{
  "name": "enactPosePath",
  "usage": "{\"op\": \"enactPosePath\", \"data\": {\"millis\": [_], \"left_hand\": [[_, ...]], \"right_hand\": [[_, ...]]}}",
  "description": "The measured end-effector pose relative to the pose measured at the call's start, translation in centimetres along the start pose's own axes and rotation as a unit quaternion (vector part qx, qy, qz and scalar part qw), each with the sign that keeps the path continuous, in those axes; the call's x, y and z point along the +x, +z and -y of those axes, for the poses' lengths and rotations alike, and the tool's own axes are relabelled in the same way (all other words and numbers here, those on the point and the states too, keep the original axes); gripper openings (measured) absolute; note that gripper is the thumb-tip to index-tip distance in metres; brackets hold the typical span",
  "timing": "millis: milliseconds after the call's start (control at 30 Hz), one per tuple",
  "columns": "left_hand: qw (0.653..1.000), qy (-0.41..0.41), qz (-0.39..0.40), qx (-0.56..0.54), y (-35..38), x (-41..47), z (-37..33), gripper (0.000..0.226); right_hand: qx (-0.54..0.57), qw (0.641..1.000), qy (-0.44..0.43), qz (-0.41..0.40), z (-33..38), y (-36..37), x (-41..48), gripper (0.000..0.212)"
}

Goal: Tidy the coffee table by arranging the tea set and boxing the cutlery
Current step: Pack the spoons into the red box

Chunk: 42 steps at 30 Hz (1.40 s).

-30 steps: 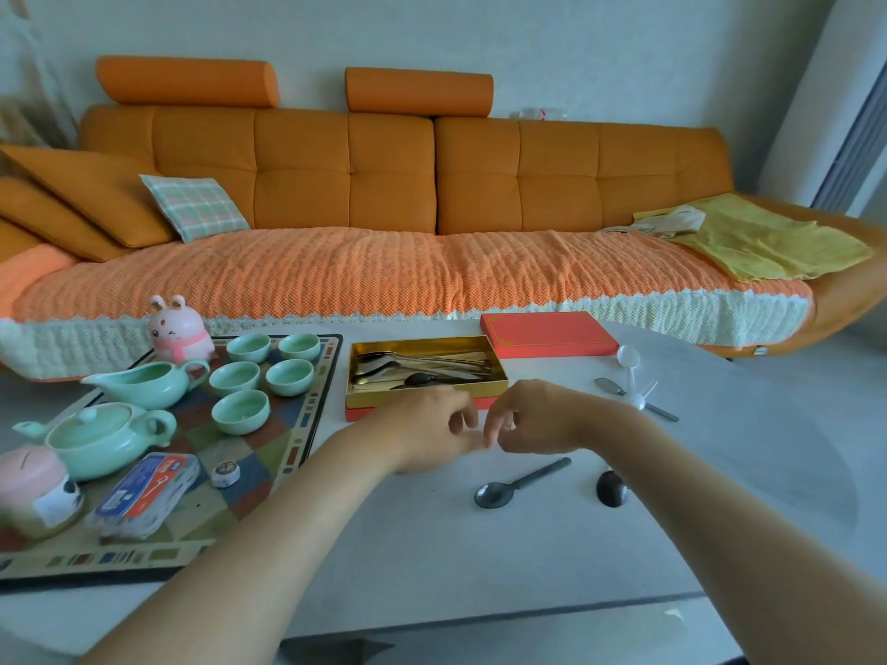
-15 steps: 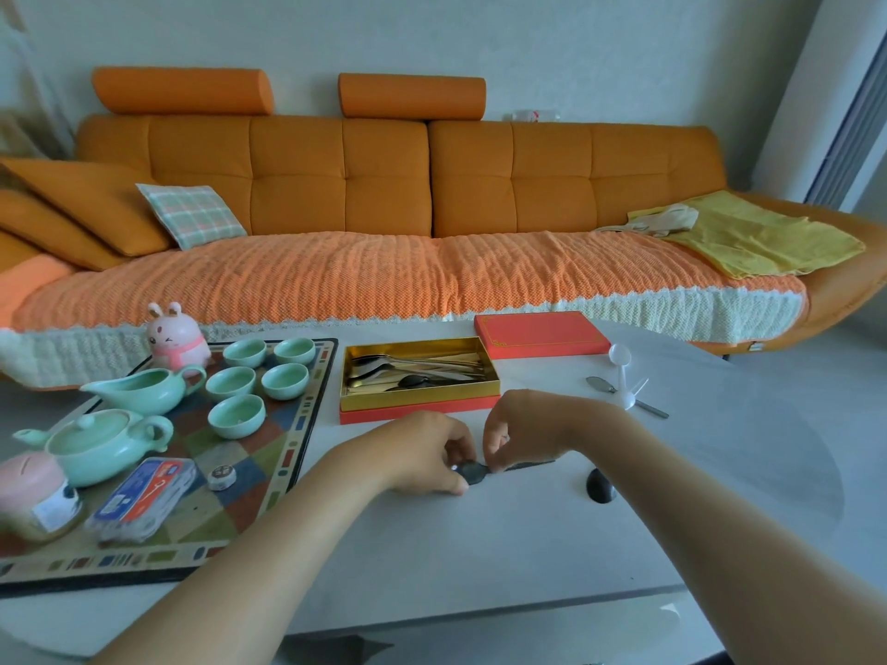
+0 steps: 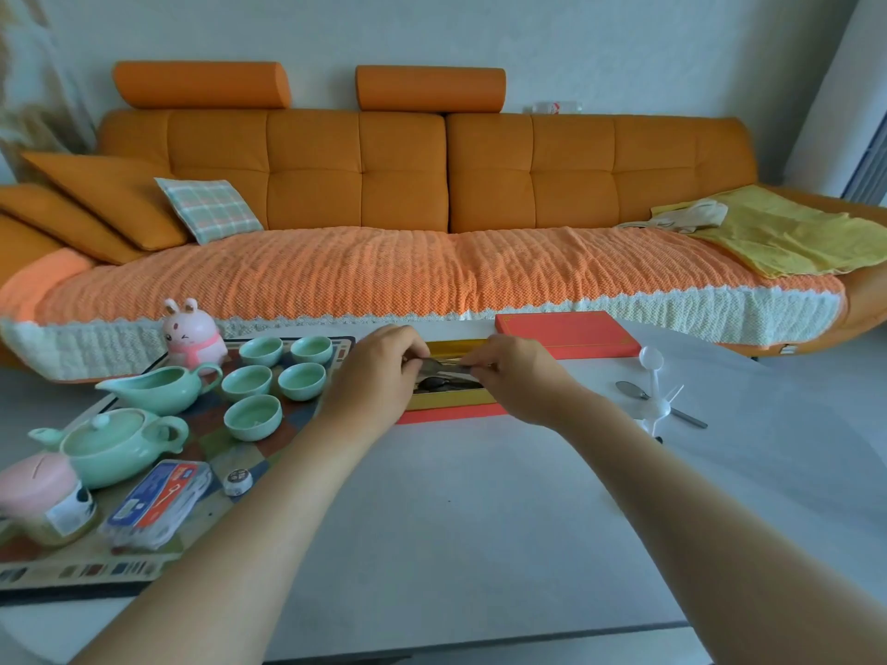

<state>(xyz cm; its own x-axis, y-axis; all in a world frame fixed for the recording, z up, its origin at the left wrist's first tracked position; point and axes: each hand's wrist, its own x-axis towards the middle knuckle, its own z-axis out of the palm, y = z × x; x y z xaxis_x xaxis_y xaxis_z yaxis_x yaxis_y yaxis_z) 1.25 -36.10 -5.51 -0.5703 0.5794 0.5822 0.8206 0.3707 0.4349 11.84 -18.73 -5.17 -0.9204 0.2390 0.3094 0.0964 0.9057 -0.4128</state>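
Observation:
Both hands hover over the gold-lined cutlery box [image 3: 451,400] with its red base. My left hand [image 3: 379,376] and my right hand [image 3: 513,376] each pinch one end of a metal spoon [image 3: 441,366] held level above the cutlery in the box. The box's red lid [image 3: 566,334] lies behind it to the right. Another metal spoon [image 3: 633,391] lies on the table at the right. On the patterned tray [image 3: 158,563] stand a mint teapot [image 3: 110,443], a mint pitcher [image 3: 153,388] and several mint cups [image 3: 253,416].
A white plastic stand [image 3: 655,400] sits by the spoon at the right. On the tray's near end are a pink jar [image 3: 43,496], a wrapped packet [image 3: 158,501] and a small round tin [image 3: 238,480]. A pink rabbit figure [image 3: 192,334] stands behind. An orange sofa [image 3: 432,184] runs along the far side.
Both hands picked the spoon up from the table in front and carried it forward over the open box. The dark spoon near the right wrist is out of sight now.

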Motion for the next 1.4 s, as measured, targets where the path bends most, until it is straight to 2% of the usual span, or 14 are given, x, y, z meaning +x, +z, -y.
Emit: {"op": "enactPosePath", "data": {"millis": [100,200,333,433,667,767,933,1000,1100,1233,1400], "left_hand": [[1.0,0.012,0.004,0.021,0.2,-0.1,1.4,0.016],[0.996,0.008,0.082,0.039,0.6,-0.7,2.6,0.026],[0.975,0.022,0.198,0.1,0.5,-1.6,2.8,0.04],[0.957,0.026,0.238,0.165,0.5,-1.8,3.0,0.048],[0.955,0.046,0.21,0.205,0.9,-1.6,2.5,0.039],[0.951,0.034,0.216,0.218,1.1,-1.5,2.3,0.044],[0.961,0.01,0.178,0.212,1.4,-1.1,0.6,0.04],[0.973,0.018,0.155,0.17,1.9,-1.0,-0.8,0.034],[0.983,0.04,0.136,0.114,3.1,-1.3,-3.7,0.025],[0.982,0.035,0.179,0.045,4.8,-1.8,-7.4,0.021],[0.97,0.039,0.24,0.014,7.2,-2.4,-10.2,0.029]], "right_hand": [[-0.027,0.998,-0.036,-0.034,-0.2,1.3,1.1,0.032],[-0.046,0.998,-0.032,-0.022,-0.2,2.6,2.0,0.036],[-0.039,0.999,0.022,0.025,0.5,3.8,2.9,0.045],[-0.024,0.996,0.066,0.049,1.0,4.3,3.2,0.048],[0.015,0.995,0.034,0.089,1.0,4.1,2.0,0.035],[0.022,0.995,0.022,0.1,0.6,3.4,1.1,0.04],[-0.003,0.999,-0.039,-0.014,-0.6,0.8,-0.7,0.046],[-0.01,0.999,-0.019,-0.034,-1.5,-0.6,-1.6,0.043],[-0.027,0.999,0.043,-0.007,-3.0,-2.3,-3.4,0.044],[-0.076,0.987,0.134,0.047,-5.8,-3.9,-6.0,0.052],[-0.156,0.965,0.178,0.111,-8.7,-5.3,-8.5,0.059]]}}
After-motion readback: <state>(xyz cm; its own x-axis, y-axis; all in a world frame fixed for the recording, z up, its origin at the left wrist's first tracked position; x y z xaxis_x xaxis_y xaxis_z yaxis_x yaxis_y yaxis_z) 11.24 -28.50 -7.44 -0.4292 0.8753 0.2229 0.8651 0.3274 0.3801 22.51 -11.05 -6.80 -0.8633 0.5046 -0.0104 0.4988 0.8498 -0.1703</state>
